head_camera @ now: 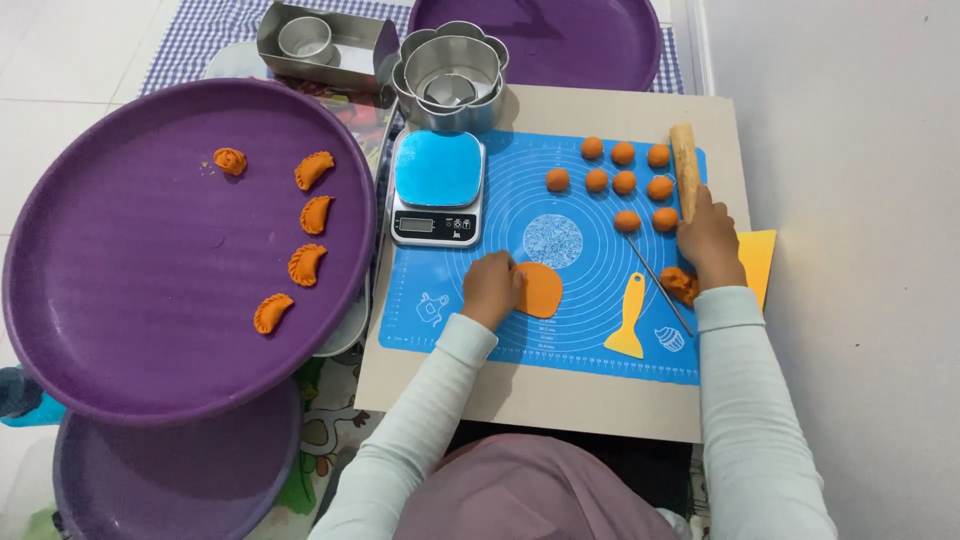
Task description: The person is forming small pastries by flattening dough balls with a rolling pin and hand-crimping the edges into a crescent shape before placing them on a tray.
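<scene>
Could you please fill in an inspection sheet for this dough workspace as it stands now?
Surface: blue silicone mat on a beige board.
Job's things: flat orange dough disc under the left hand; nine dough balls; wooden rolling pin at the right hand; five folded pastries and one rosette on the large purple tray.
Clutter: kitchen scale, yellow scraper, thin metal rod, nested metal cutters.
Grippers: both bare hands, palms down.
Cables: nothing seen.
Surroundings: checked cloth, two more purple trays, pale floor.
</scene>
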